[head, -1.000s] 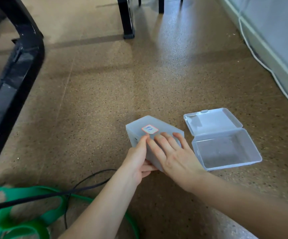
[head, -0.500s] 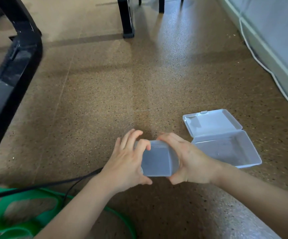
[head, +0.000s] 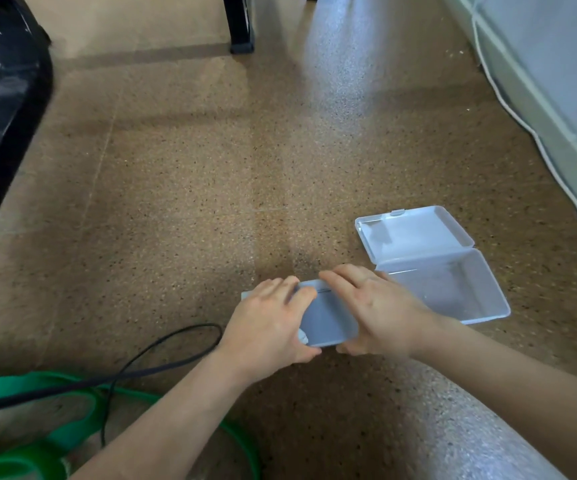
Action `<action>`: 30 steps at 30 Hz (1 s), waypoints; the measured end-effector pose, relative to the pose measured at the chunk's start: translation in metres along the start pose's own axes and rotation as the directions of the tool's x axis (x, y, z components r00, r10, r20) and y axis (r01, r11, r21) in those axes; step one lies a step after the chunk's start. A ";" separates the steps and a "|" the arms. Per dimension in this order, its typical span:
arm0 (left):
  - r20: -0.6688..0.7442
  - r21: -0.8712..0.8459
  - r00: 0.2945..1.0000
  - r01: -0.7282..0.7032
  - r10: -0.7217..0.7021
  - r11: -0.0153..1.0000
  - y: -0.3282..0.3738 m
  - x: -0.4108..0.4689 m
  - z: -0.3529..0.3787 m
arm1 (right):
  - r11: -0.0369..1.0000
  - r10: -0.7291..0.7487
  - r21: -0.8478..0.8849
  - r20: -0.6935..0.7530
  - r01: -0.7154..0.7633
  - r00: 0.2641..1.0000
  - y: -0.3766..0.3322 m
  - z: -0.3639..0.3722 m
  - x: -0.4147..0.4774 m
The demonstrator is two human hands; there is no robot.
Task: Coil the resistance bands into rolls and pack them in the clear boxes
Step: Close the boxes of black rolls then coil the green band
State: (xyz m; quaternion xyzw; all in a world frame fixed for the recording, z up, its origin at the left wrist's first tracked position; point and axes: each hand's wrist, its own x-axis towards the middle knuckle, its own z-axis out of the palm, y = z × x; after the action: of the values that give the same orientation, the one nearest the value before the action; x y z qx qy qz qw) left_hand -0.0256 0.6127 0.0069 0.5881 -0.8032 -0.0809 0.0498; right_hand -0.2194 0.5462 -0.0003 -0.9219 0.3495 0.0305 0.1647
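Clear boxes sit on the speckled brown floor (head: 183,188): one small closed box (head: 327,318) is gripped at both ends, the left hand (head: 266,327) wrapped round its left end and the right hand (head: 377,310) round its right, fingers curled over the far edge. Just to the right, touching the right hand, lies the open box (head: 449,289), lid flat. Green resistance bands (head: 38,441) sprawl uncoiled near the left forearm, a black cable (head: 162,348) crossing them.

A brown floor (head: 183,188) speckled with dark flecks. Two frosted clear plastic boxes (head: 429,261), faintly blue-grey. Bright green bands (head: 72,431) at the floor's near left corner, crossed by a black cable (head: 162,348). Black furniture legs (head: 3,98); white cord (head: 536,140).
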 end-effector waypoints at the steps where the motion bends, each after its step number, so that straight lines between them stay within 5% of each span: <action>1: 0.001 -0.012 1.000 0.006 -0.006 1.000 0.000 0.000 -0.001 | 1.000 -0.008 -0.004 -0.016 0.008 1.000 -0.001 0.001 0.001; 8: 0.166 -0.093 0.980 0.125 -0.109 0.988 -0.016 -0.014 -0.007 | 0.996 0.014 0.084 0.001 -0.014 1.000 0.002 0.000 0.004; 14: 0.134 -0.092 0.980 0.160 -0.147 0.983 -0.014 -0.016 -0.011 | 0.998 0.025 -0.062 0.074 -0.021 0.997 -0.008 -0.012 0.007; 16: 0.117 -0.112 0.982 0.165 -0.152 0.980 -0.013 -0.016 -0.011 | 0.996 0.071 0.044 0.151 -0.079 0.986 -0.010 -0.013 0.011; 20: 0.156 -0.204 0.968 0.228 -0.198 0.952 -0.013 -0.017 -0.005 | 0.749 0.292 0.592 0.111 -0.299 0.950 -0.018 0.002 0.022; 23: 0.215 -0.325 0.949 0.292 -0.230 0.900 -0.014 -0.016 -0.003 | 0.614 0.438 0.702 0.078 -0.361 0.896 -0.025 0.007 0.027; 26: 0.269 -0.514 0.905 0.425 -0.330 0.745 -0.016 -0.007 -0.005 | 0.534 0.511 0.746 0.092 -0.399 0.855 -0.029 0.008 0.030; 30: 0.162 -0.615 0.803 0.537 -0.574 0.577 -0.013 0.007 0.003 | 0.515 0.545 0.752 0.084 -0.412 0.834 -0.034 0.008 0.032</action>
State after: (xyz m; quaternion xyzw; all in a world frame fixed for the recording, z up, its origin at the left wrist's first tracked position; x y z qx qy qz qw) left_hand -0.0157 0.6025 0.0016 0.7588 -0.5003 -0.3419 0.2387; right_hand -0.1728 0.5526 -0.0037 -0.6377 0.5832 -0.1458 0.4816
